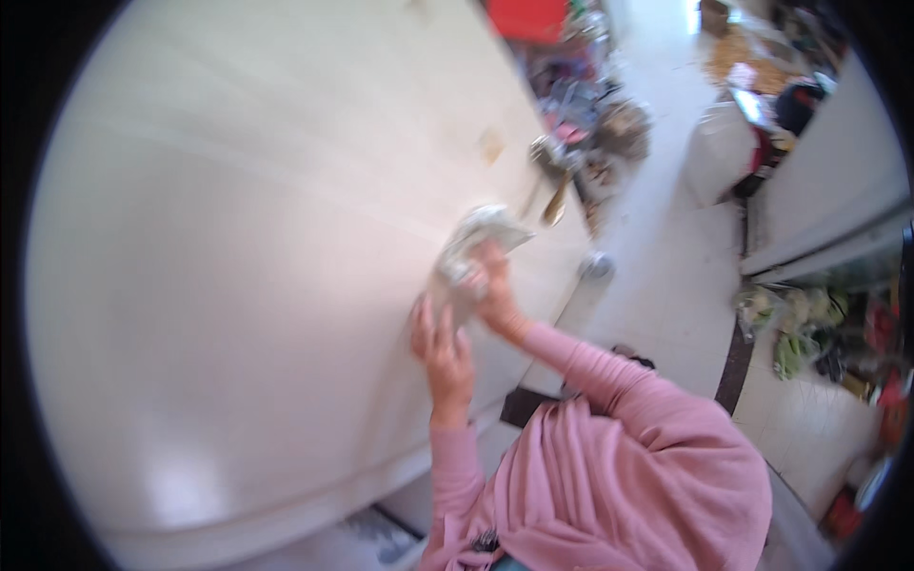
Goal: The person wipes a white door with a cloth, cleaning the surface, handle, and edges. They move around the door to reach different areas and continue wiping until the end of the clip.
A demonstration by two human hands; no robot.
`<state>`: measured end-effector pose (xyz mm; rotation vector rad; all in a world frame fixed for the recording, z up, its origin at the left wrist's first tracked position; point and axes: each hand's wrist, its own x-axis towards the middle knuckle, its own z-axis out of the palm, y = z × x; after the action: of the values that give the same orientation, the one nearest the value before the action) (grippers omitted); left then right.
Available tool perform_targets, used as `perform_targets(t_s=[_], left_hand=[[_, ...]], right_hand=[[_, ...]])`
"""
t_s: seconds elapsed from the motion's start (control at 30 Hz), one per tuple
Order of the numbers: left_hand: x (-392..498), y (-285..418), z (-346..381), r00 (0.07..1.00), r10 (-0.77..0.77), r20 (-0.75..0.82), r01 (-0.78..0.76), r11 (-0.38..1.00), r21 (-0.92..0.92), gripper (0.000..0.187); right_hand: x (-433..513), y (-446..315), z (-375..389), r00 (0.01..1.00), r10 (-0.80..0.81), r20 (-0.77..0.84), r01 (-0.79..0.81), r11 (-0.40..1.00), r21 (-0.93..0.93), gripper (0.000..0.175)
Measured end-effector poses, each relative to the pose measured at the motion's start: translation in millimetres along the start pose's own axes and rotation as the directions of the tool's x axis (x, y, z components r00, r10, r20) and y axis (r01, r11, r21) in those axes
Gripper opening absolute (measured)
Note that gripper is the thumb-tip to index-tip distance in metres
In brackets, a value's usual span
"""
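Note:
My right hand (pixel 494 289) grips a crumpled whitish cloth (pixel 480 232) over a broad white panel (pixel 235 285). Just below and to the left, my left hand (pixel 444 350) has its fingers stretched towards the cloth. A blurred beige patch (pixel 455 301) lies between the left fingertips and the cloth; whether it is a held object is unclear. Motion blur also hides whether the left fingers touch the panel. Beyond the cloth, near the panel's right edge, is a brass-coloured handle-like piece (pixel 555 203).
A red flat item (pixel 527 18) and mixed clutter (pixel 575 100) line the panel's far right side. Pale tiled floor (pixel 657 235) runs alongside. A white bag-like container (pixel 721 153) stands across it. Bagged green produce (pixel 792 350) lies at the right. A small round object (pixel 598 265) sits by the panel's corner.

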<state>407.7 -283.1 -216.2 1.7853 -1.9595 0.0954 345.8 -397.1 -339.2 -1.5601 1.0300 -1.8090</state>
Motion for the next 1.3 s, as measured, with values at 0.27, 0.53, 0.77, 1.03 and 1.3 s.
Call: perform_targets(t_s=[0.27, 0.53, 0.77, 1.03, 1.3], left_hand=[[-2, -14, -4, 0.999, 0.037, -0.005, -0.037, 0.999, 0.036, 0.042], [-6, -21, -2, 0.997, 0.073, 0.031, -0.076, 0.992, 0.099, 0.04], [-3, -19, 1, 0.995, 0.099, -0.003, -0.099, 0.995, 0.024, 0.04], [-9, -13, 22, 0.997, 0.064, 0.037, -0.066, 0.995, 0.069, 0.041], [-1, -4, 22, 0.994, 0.011, 0.112, -0.016, 0.999, 0.046, 0.04]], right_hand=[[23, -12, -3, 0.972, -0.111, 0.207, 0.138, 0.983, -0.121, 0.065], [-26, 23, 1, 0.909, 0.415, -0.028, -0.403, 0.895, 0.192, 0.068], [40, -11, 17, 0.994, -0.033, 0.101, 0.052, 0.982, -0.182, 0.057], [-9, 59, -9, 0.842, 0.529, -0.102, -0.504, 0.841, 0.198, 0.057], [49, -3, 0, 0.997, 0.069, -0.032, -0.071, 0.994, -0.084, 0.065]])
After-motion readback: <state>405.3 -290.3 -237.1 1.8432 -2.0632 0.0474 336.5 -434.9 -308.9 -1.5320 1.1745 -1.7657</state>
